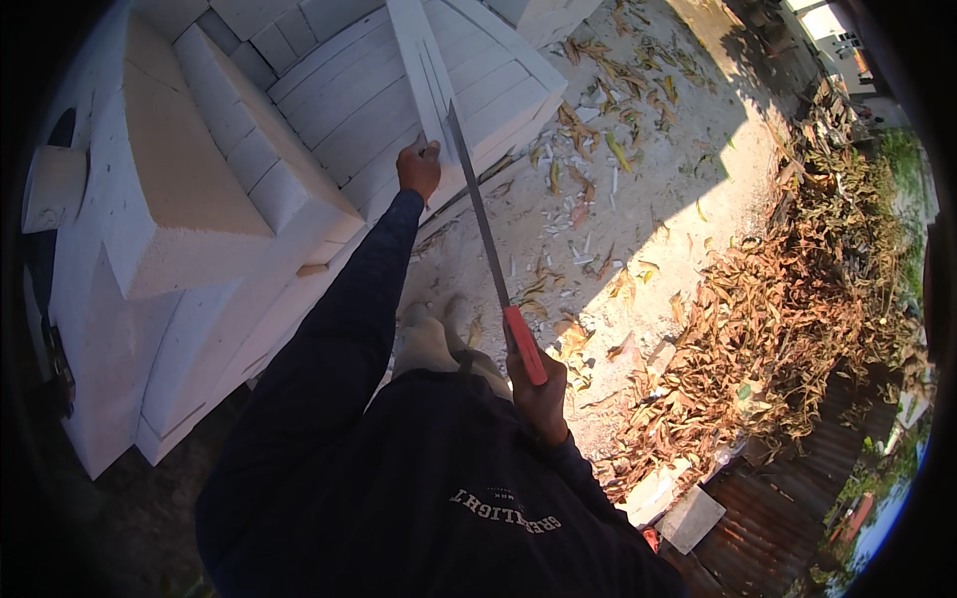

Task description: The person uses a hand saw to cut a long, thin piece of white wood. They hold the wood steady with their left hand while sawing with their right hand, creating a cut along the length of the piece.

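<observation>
My right hand (538, 389) grips the red handle (525, 344) of a long hand saw, whose dark blade (477, 199) slants up and forward onto a long white block (424, 60). The blade's far end lies along dark lines in that block's top. My left hand (419, 169) has its fingers curled on the near end of the same block, just left of the blade. Beneath it are more stacked white blocks (339, 110) with straight seams between them.
More stepped white blocks (179, 229) fill the left, beside a white cylinder (50, 189). Sandy ground (618, 199) with chips and leaves lies right of the stack. A dry leaf pile (768, 329), a grey block (691, 516) and rusty corrugated sheet (812, 478) line the right.
</observation>
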Demonstrator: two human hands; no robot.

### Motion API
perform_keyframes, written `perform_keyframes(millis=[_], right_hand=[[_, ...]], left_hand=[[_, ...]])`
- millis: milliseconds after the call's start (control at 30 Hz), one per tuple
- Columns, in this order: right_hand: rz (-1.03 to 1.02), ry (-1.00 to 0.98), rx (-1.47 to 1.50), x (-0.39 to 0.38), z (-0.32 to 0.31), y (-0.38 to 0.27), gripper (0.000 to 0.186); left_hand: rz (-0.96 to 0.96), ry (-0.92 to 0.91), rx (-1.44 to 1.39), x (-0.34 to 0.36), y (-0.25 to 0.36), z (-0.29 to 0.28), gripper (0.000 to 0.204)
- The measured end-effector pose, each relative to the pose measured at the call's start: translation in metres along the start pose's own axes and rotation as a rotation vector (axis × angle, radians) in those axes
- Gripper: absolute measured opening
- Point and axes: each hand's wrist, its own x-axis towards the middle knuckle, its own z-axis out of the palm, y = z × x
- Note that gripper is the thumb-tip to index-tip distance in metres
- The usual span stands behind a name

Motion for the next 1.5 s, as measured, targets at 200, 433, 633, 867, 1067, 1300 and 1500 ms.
perform_keyframes(millis=[200,433,633,867,1067,1300,1500], right_hand=[[0.01,-0.015,-0.016,0.021,0.003,0.01,0.012],[0.12,-0.24,0.139,0.032,-0.021,0.017,0.021],[0.383,-0.244,0.316,0.036,-0.034,0.002,0.024],[0.322,-0.327,0.206,0.04,-0.036,-0.005,0.023],[0.32,-0.395,0.304,0.047,-0.05,0.017,0.02],[-0.156,-0.34,-0.421,0.037,-0.016,0.015,0.063],[-0.27,-0.163,-0.408,0.026,0.007,0.014,0.06]], left_hand=[[0.08,0.081,0.01,-0.003,0.003,0.004,0.048],[-0.032,-0.028,0.025,0.003,-0.002,-0.002,0.049],[-0.209,-0.144,0.05,-0.004,0.039,-0.003,0.049],[0.063,0.052,0.083,0.005,-0.015,0.014,0.047],[0.004,0.015,0.032,0.001,0.003,0.007,0.046],[0.011,0.065,-0.079,0.0,0.003,0.008,0.044],[-0.094,0.035,-0.02,-0.001,0.011,0.004,0.045]])
